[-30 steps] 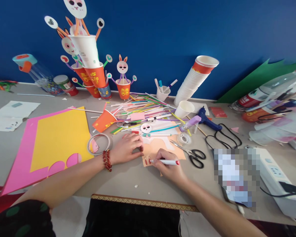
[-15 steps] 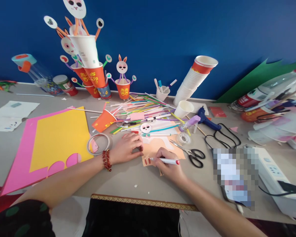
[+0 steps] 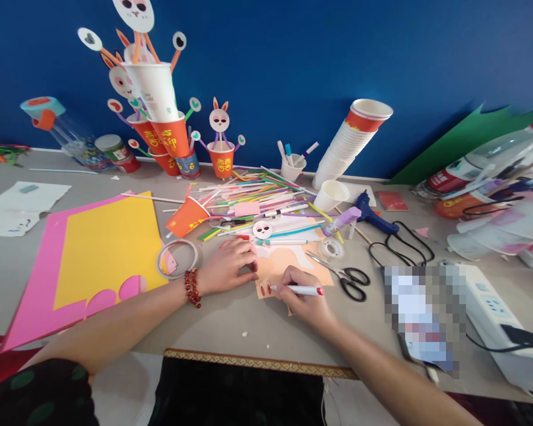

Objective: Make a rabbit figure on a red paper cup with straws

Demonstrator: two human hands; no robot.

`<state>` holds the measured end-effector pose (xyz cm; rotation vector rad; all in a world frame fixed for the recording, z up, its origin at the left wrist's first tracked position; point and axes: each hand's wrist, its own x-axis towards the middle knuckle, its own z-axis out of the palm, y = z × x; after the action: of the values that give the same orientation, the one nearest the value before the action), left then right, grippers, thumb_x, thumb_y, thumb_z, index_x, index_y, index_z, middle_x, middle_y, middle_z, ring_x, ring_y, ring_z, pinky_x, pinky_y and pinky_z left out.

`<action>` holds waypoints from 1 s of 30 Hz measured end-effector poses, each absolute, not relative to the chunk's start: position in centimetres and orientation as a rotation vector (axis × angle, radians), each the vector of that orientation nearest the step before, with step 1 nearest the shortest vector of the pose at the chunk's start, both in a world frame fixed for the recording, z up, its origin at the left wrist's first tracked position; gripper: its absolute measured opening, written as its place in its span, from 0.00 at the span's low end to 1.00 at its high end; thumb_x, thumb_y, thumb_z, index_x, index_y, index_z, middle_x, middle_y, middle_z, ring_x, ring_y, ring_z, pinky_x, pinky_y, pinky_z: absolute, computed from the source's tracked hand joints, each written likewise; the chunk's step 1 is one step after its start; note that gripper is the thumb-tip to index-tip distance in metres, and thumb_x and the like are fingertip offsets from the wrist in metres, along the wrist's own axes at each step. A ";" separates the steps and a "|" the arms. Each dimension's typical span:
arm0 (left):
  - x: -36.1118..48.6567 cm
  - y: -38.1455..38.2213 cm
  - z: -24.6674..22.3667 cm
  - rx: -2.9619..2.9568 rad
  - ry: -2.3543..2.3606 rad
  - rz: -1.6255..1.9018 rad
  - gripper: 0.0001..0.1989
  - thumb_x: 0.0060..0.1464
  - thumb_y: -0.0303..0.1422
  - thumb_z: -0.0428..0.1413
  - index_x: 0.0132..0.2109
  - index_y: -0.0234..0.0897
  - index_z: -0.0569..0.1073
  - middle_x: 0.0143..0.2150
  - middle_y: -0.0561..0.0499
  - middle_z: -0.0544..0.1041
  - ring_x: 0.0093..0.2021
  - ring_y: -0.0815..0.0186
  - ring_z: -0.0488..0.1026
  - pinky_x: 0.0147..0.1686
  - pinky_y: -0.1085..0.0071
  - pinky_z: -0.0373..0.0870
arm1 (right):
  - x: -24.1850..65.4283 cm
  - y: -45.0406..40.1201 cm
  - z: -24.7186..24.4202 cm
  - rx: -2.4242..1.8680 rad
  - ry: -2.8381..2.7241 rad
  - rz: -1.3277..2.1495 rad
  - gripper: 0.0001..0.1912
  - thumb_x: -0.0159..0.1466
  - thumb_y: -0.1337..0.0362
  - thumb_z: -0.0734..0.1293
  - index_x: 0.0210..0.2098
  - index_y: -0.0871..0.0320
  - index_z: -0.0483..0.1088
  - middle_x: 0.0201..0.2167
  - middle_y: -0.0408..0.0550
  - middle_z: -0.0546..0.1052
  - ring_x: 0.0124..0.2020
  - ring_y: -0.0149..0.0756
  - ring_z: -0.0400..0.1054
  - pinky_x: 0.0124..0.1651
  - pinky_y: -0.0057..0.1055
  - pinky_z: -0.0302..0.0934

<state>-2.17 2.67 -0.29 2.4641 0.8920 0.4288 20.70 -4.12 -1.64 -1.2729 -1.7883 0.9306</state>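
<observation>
Hardly anything has moved since the earlier frame: the view slides a touch to the left, while both hands keep their places and the marker tip stays by the right-hand oval. The right hand (image 3: 308,302) pinches a white, red-ended marker (image 3: 305,290) between thumb and fingers, low near its tip, over the near left corner of the peach paper (image 3: 322,273). The left hand (image 3: 228,265) lies palm down, fingers loosely bent and thumb apart, at the paper's left edge. The marker looks light, stiff and smooth, best gripped just behind the tip; the paper should be thin and easily creased, so flat fingertips at its edge suit it better than a pinch. Two reddish ovals (image 3: 262,289) show on that corner. Just right lie black-handled scissors (image 3: 343,274); beyond the paper are a round paper face (image 3: 263,229) and a heap of straws (image 3: 266,192). Farther left, yellow paper (image 3: 111,248) rests on the table (image 3: 204,331); at the far side leans a tall cup stack (image 3: 340,151).
</observation>
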 end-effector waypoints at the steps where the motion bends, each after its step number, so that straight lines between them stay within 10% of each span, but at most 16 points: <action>1: -2.2 2.7 -0.3 2.464 0.891 0.430 0.09 0.62 0.41 0.56 0.37 0.40 0.72 0.45 0.50 0.74 0.48 0.59 0.69 0.49 0.62 0.61 | 20.7 -4.1 -1.6 -1.267 -1.783 0.932 0.09 0.58 0.70 0.63 0.23 0.55 0.59 0.19 0.37 0.65 0.20 0.28 0.57 0.25 0.26 0.51; 30: -2.1 2.7 -0.3 2.464 0.890 0.430 0.09 0.62 0.40 0.56 0.37 0.40 0.72 0.45 0.50 0.74 0.48 0.59 0.69 0.50 0.62 0.61 | 20.7 -4.1 -1.7 -1.271 -1.806 0.915 0.09 0.59 0.69 0.63 0.24 0.55 0.61 0.20 0.38 0.68 0.20 0.29 0.59 0.26 0.26 0.52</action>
<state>-2.11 2.69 -0.26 2.4639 0.8901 0.4303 20.68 -4.08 -1.70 -1.2705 -1.8064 0.9151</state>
